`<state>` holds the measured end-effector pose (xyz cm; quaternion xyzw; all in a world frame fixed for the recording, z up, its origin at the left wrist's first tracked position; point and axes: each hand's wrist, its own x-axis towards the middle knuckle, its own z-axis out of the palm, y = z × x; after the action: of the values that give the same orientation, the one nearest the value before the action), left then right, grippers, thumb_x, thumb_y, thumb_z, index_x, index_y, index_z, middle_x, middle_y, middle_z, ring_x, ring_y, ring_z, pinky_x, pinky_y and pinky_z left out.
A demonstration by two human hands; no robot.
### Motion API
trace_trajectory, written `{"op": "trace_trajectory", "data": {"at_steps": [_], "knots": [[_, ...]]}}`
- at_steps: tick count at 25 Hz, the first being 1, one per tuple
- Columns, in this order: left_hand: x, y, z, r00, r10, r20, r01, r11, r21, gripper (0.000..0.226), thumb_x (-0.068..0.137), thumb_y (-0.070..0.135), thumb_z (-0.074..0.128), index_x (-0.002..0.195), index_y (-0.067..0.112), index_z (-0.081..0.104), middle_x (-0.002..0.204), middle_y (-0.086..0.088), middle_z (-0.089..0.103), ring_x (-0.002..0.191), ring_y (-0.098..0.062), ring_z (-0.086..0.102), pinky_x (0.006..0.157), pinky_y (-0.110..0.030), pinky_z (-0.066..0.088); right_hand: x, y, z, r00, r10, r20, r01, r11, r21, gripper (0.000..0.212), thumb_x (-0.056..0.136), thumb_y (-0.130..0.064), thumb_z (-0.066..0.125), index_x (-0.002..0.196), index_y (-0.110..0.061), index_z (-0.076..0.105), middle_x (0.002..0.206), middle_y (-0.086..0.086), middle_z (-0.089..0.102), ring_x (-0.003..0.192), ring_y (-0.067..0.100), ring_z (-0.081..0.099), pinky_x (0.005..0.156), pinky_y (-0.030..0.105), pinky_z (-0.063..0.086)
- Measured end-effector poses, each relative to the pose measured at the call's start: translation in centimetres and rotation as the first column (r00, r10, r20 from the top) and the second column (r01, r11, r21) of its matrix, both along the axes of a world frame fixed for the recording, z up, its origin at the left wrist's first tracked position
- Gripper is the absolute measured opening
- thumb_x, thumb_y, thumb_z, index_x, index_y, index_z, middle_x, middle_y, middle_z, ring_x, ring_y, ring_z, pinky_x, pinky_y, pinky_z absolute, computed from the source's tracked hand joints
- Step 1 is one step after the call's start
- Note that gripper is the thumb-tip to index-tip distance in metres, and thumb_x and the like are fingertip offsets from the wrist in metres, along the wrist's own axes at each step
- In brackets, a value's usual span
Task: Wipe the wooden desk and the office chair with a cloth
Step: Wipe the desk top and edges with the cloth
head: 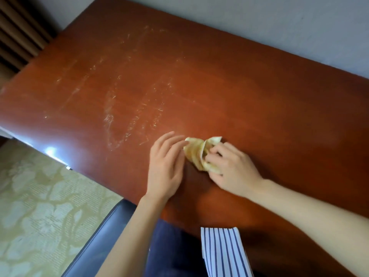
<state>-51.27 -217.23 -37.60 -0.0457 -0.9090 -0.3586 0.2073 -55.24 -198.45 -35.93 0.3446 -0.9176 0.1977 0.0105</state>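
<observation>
Bunching the cloth (200, 153) in my right hand (233, 168), I have my fingers curled tight into its yellowish folds and the wad pressed down on the wooden desk (259, 100), close to the near edge. My left hand (166, 166) lies flat and open beside it, fingertips touching the cloth's left side and gripping nothing. I judge this to be the gathering step: shaping the cloth into a pad before a stroke, with the desk only partly done, since pale streaks and smears (123, 108) show across the left half of the top. The next move, as I see it, calls for a firm flat push leftward and away into those marks, keeping the pad from unrolling. Room is generous: the desktop is bare, running to the wall (279, 23) at the far side and to a free left edge above the patterned carpet (40, 206). The office chair (103, 232) sits just below the near edge, not yet wiped as far as I can judge.
</observation>
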Motion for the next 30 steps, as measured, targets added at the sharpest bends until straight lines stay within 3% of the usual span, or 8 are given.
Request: {"op": "trace_trajectory", "data": {"at_steps": [3,6,9,12,17,19,22,30], "knots": [[3.9,-3.0,-0.5,0.953,0.302,0.041,-0.297,0.95,-0.092,0.033,0.095,0.019,0.042,0.117,0.005,0.062,0.126,-0.009,0.058,0.128,-0.03,0.042,0.109,-0.042,0.027,5.1,-1.9,-0.3,0.964,0.26,0.057,-0.259,0.966,-0.024,0.01,0.077,-0.018,0.06,0.084,-0.015,0.068,0.093,0.005,0.063,0.094,0.024,0.059,0.066,0.035,0.053],[5.9,-4.3,-1.2,0.755,0.609,0.243,-0.581,0.793,-0.185,0.049,0.095,0.022,0.048,0.14,0.007,0.039,0.151,-0.014,0.029,0.143,-0.033,0.014,0.115,-0.052,0.007,7.2,-2.8,-0.6,0.856,0.516,0.036,-0.518,0.853,0.067,0.018,0.086,-0.013,0.057,0.099,-0.016,0.068,0.113,0.006,0.064,0.104,0.021,0.059,0.081,0.031,0.052],[6.7,-5.2,-1.9,0.573,0.701,0.424,-0.659,0.702,-0.27,0.067,0.097,0.032,0.041,0.15,0.008,0.009,0.158,-0.016,-0.005,0.145,-0.032,-0.01,0.114,-0.057,-0.004,5.0,-3.3,-0.4,0.785,0.612,-0.095,-0.603,0.79,0.106,0.019,0.088,-0.004,0.054,0.094,-0.014,0.07,0.106,0.008,0.067,0.088,0.02,0.063,0.07,0.03,0.054],[7.2,-5.3,-2.5,0.524,0.699,0.486,-0.652,0.697,-0.3,0.07,0.098,0.041,0.028,0.15,0.009,-0.004,0.157,-0.016,-0.015,0.144,-0.03,-0.017,0.113,-0.058,-0.007,2.5,-4.1,-0.2,0.731,0.652,-0.202,-0.632,0.758,0.16,0.02,0.085,0.001,0.056,0.086,-0.013,0.071,0.103,0.01,0.069,0.076,0.019,0.063,0.063,0.028,0.054],[7.4,-5.2,-2.9,0.5,0.674,0.544,-0.684,0.692,-0.229,0.071,0.098,0.045,0.023,0.149,0.006,-0.008,0.156,-0.015,-0.018,0.144,-0.027,-0.017,0.113,-0.052,-0.008,-0.9,-5.8,-0.1,0.891,0.412,-0.189,-0.39,0.909,0.147,0.02,0.082,0.003,0.056,0.09,-0.007,0.071,0.102,0.014,0.068,0.076,0.031,0.061,0.054,0.037,0.054],[7.3,-5.3,-2.9,0.496,0.666,0.557,-0.679,0.698,-0.23,0.071,0.098,0.046,0.022,0.15,0.007,-0.008,0.156,-0.015,-0.018,0.145,-0.026,-0.015,0.114,-0.051,-0.006,-2.7,-6.5,0.1,0.994,0.08,-0.08,-0.066,0.985,0.159,0.023,0.089,-0.001,0.05,0.101,-0.01,0.067,0.11,0.012,0.062,0.092,0.033,0.055,0.064,0.039,0.052],[7.2,-5.4,-3.0,0.499,0.647,0.577,-0.653,0.718,-0.24,0.069,0.099,0.046,0.019,0.15,0.01,-0.01,0.156,-0.013,-0.02,0.145,-0.027,-0.015,0.114,-0.05,-0.005,-6.1,-6.9,0.8,0.938,-0.346,-0.016,0.342,0.918,0.201,0.025,0.093,-0.007,0.044,0.112,-0.014,0.06,0.114,0.012,0.057,0.106,0.033,0.049,0.074,0.038,0.045],[7.4,-5.6,-3.1,0.491,0.643,0.589,-0.646,0.721,-0.249,0.067,0.099,0.046,0.02,0.15,0.013,-0.01,0.155,-0.014,-0.022,0.144,-0.027,-0.015,0.115,-0.05,-0.003,-2.9,-8.3,0.8,0.996,-0.083,-0.027,0.088,0.955,0.283,0.03,0.091,-0.009,0.047,0.118,-0.017,0.057,0.115,0.009,0.057,0.108,0.031,0.047,0.082,0.038,0.046]]}}
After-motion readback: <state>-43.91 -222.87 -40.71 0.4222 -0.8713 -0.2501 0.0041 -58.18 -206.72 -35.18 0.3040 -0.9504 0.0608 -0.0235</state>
